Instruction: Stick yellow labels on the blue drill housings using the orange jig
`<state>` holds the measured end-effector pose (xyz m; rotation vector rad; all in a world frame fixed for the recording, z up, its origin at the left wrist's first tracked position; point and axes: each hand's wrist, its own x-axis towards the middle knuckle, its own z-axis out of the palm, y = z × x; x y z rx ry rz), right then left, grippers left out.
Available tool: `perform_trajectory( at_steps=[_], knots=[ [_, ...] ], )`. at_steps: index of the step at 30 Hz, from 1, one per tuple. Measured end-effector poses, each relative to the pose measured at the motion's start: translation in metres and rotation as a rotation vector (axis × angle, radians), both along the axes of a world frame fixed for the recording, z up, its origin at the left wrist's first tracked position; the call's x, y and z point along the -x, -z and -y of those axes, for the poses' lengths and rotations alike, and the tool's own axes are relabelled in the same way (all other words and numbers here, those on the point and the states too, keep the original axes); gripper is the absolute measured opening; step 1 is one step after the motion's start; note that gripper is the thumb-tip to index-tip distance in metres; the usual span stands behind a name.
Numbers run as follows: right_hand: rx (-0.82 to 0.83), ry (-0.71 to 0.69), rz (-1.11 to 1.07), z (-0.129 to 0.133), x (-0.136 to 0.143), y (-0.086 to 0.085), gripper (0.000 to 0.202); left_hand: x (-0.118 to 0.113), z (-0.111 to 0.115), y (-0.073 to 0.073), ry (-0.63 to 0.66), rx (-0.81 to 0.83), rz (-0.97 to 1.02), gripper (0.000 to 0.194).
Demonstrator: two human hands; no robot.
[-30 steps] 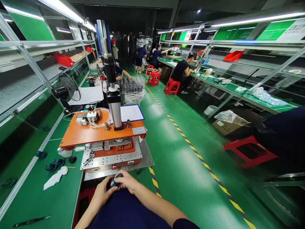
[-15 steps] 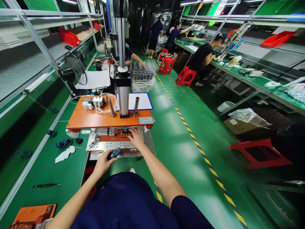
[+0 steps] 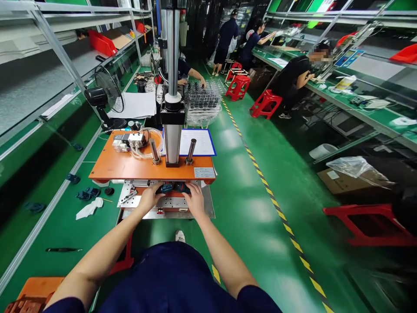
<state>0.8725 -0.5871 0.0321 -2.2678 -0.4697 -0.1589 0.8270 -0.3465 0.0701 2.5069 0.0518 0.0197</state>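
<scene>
My left hand [image 3: 150, 199] is closed on a small dark blue plastic part [image 3: 167, 188] under the front edge of the orange press plate [image 3: 130, 167]. Close beside it, my right hand [image 3: 196, 199] grips a second dark part [image 3: 182, 188] with a bit of red on it. Both parts are over the press's lower bed, above the drilled metal base plate [image 3: 172, 203]. The upper plate hides the fixture behind my fingers, so I cannot tell whether either part touches it.
The press column [image 3: 172, 143] rises from the orange plate. On the left bench lie dark blue parts [image 3: 87, 194], a white cloth [image 3: 89, 208] and a black pen-like tool [image 3: 63, 250]. A fan [image 3: 104, 93] stands behind. Another person's hand [image 3: 202, 81] is over clear trays [image 3: 203, 102].
My left hand has moved forward and right, carrying its blue part under the press plate. My right hand has drawn a dark part slightly back from the fixture. The camera view has shifted.
</scene>
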Motion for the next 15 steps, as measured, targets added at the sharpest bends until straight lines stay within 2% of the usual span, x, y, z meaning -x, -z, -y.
perform_trajectory(
  at_steps=[4, 7, 11, 15],
  knots=[
    [-0.130, 0.141, -0.002, 0.047, 0.052, 0.017, 0.031, -0.049, 0.024, 0.012, 0.075, -0.062, -0.070, 0.031],
    [-0.210, 0.260, -0.048, 0.078, 0.073, 0.033, 0.032, -0.068, 0.038, 0.022, 0.093, -0.106, -0.109, 0.026],
    [-0.323, 0.389, -0.167, 0.099, 0.076, 0.049, 0.038, -0.070, 0.047, 0.032, 0.096, -0.118, -0.120, 0.029],
    [-0.474, 0.458, -0.356, 0.095, 0.055, 0.065, 0.045, -0.060, 0.045, 0.037, -0.009, -0.076, -0.100, 0.037]
  ],
)
